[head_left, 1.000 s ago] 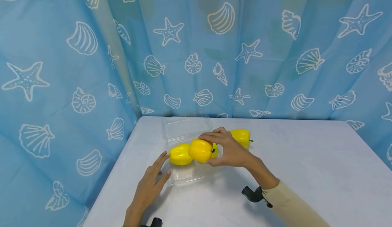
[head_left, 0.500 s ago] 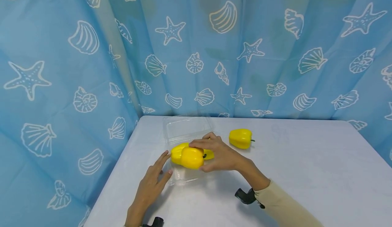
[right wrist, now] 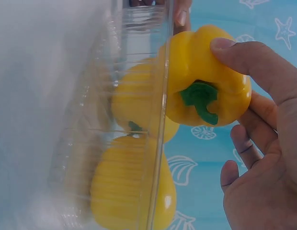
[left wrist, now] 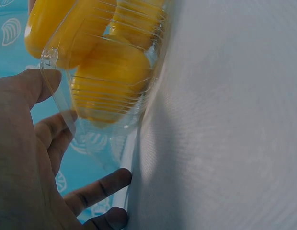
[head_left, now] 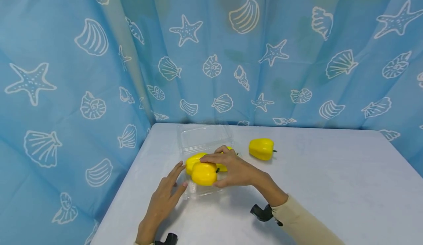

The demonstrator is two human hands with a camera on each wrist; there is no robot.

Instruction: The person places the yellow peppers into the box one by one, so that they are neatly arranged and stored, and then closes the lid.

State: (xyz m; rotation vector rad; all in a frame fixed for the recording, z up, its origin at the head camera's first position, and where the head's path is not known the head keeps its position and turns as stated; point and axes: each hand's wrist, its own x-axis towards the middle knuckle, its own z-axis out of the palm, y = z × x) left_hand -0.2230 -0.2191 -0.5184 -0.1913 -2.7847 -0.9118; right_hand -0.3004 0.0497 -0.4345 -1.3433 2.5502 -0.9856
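Observation:
My right hand (head_left: 235, 169) pinches a yellow bell pepper (head_left: 203, 175) between thumb and fingers, low over the near part of a clear plastic clamshell box (head_left: 199, 191). In the right wrist view the held pepper (right wrist: 206, 76) shows its green stem and stands at the box's rim. Two more yellow bell peppers lie inside: one at the left (head_left: 194, 160), the other (head_left: 224, 167) partly behind my right hand. With fingers spread, my left hand (head_left: 162, 201) is at the box's left side. The left wrist view shows its thumb and a fingertip touching the clear wall (left wrist: 103, 88).
A further yellow bell pepper (head_left: 261, 149) lies on the white table (head_left: 324, 179), right of the box. The box's clear lid (head_left: 205, 134) lies folded back towards the blue seashell curtain (head_left: 281, 65). Each wrist wears a black camera mount (head_left: 262, 213).
My right hand has brought the held pepper leftwards and down, closer to the near part of the box. The left hand keeps its place. The loose pepper is now fully uncovered.

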